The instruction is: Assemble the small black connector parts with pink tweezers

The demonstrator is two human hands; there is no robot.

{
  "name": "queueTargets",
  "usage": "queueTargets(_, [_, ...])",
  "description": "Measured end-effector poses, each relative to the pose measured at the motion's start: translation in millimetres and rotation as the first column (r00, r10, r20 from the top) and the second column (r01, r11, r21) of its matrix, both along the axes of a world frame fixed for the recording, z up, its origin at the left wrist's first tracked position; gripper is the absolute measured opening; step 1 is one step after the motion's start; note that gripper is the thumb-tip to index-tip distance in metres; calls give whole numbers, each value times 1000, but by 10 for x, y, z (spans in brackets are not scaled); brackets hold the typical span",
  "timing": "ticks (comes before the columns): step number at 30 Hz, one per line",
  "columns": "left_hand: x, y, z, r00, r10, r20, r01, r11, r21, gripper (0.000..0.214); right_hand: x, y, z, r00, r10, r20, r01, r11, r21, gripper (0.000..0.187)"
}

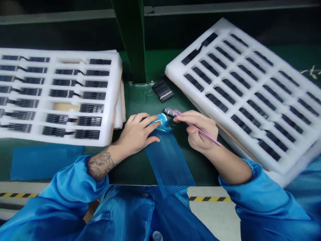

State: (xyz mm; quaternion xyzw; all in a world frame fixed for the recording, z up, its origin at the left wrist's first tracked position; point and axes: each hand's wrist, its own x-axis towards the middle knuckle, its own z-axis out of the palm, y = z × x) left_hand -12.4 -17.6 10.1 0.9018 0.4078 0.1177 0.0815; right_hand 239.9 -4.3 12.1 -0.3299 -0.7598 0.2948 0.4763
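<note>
My left hand [140, 132] lies with its fingers stretched out on the far end of a blue film strip [173, 157], which carries rows of small dark squares and hangs over the table's front edge. The strip's far end is shiny. In my right hand [200, 130] are slim pink tweezers [207, 135], slanting down to the right. A small dark part [170, 111] with pale marks shows at my right fingertips, close to the film's end; whether fingers or tweezers grip it, I cannot tell. Beyond it a stack of black pieces [163, 91] lies on the green table.
A white foam tray [114, 100] at left holds rows of black pieces, with some slots bare. Another foam tray [175, 67] of black pieces stands tilted at right. A blue sheet [45, 162] lies at front left. A green post [132, 43] rises behind.
</note>
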Motion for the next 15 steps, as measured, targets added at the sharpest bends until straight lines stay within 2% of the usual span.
queueTargets(3, [-3, -9, 16, 1000, -23, 1, 23, 1000, 1, 53, 65, 97, 2, 950, -130, 283, 93, 986, 141, 19])
queueTargets(5, [3, -14, 19, 999, -28, 29, 28, 1000, 7, 43, 81, 147, -11, 892, -135, 432, 89, 988, 125, 13])
queueTargets(6, [7, -15, 17, 998, -30, 55, 30, 1000, 7, 37, 74, 169, -25, 881, -118, 458, 76, 991, 110, 9])
queueTargets(9, [17, -10, 0, 985, -58, 165, 61, 998, -15, 27, 8, 219, -76, 904, -74, 420, 45, 996, 78, 10])
queueTargets(12, [12, -4, -17, 962, -70, 265, 89, 994, -57, 27, -57, 205, -84, 939, -55, 338, 29, 996, 82, 6])
queueTargets(15, [-8, -3, -18, 946, -8, 323, 55, 989, -137, 34, -65, 84, -21, 992, 5, 123, -2, 1000, -25, 32])
